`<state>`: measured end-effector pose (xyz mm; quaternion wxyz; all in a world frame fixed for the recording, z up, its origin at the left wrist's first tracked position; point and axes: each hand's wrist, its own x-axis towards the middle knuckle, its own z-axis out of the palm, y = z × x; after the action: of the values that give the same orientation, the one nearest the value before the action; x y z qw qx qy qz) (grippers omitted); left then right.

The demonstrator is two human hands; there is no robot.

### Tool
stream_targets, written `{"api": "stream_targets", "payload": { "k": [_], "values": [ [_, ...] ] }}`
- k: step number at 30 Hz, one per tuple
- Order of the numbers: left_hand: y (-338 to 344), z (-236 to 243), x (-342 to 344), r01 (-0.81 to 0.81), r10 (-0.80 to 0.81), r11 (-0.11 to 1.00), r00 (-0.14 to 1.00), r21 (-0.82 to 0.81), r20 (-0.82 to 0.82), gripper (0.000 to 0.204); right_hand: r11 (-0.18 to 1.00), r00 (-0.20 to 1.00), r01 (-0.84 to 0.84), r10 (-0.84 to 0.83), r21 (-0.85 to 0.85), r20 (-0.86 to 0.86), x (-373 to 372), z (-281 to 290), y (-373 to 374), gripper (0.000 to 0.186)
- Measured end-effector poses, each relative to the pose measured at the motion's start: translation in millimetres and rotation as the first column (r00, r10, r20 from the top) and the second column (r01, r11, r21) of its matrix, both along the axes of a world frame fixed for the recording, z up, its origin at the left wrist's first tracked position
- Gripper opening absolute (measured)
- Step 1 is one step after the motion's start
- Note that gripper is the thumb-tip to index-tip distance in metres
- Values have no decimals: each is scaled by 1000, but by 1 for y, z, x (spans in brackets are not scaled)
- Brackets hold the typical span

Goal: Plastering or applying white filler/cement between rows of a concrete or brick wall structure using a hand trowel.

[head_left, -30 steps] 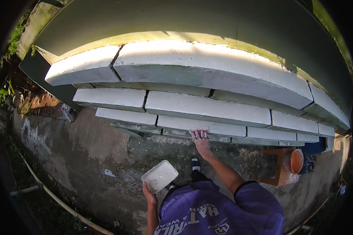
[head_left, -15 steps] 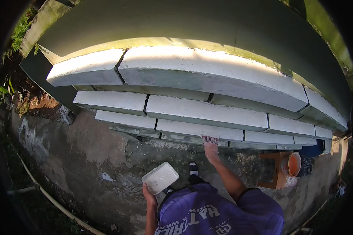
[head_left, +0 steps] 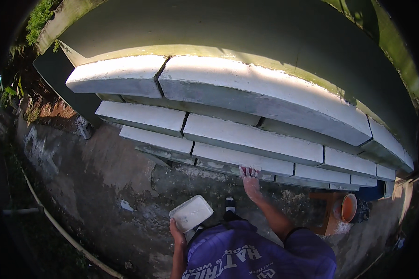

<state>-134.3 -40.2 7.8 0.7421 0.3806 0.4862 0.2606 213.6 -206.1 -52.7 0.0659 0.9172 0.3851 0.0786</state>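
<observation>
My left hand (head_left: 177, 232) grips a shallow white container (head_left: 191, 213) by its left edge, held low at my left side; its inside has a pale, smeared coating. My right hand (head_left: 251, 181), paint-smeared, is closed on a small pinkish pad, mostly hidden by the fingers, against the front of the lowest white step-like block (head_left: 219, 154). Two longer rows of white blocks (head_left: 251, 133) rise beyond it, split by dark gaps and backed by a shaded, green-stained wall (head_left: 219, 25).
At the right, an orange bucket (head_left: 348, 208) sits on or beside a wooden stool (head_left: 327, 210), near a dark object. A pale pipe (head_left: 70, 239) runs along the lower left of the stained concrete ground (head_left: 93, 172). Plants (head_left: 39, 23) grow at the upper left.
My right hand has moved rightward along the lowest block since a second ago, most of it by the middle frame. The view has shifted slightly. The container remains in my left hand.
</observation>
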Motion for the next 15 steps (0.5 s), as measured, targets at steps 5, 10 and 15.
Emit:
{"api": "stream_targets", "payload": {
  "k": [5,10,15],
  "values": [
    [-6,-8,-6,-70,71,997,997,37,-29,54,966,993,-103,112,239,-25,1,2,0,49],
    [-7,23,6,-9,10,999,1000,-36,29,56,993,995,82,-87,90,50,33,-28,23,50],
    [-6,-17,-18,-72,74,997,996,41,-56,53,997,954,-38,18,-61,-299,1,18,70,48]
  ]
}}
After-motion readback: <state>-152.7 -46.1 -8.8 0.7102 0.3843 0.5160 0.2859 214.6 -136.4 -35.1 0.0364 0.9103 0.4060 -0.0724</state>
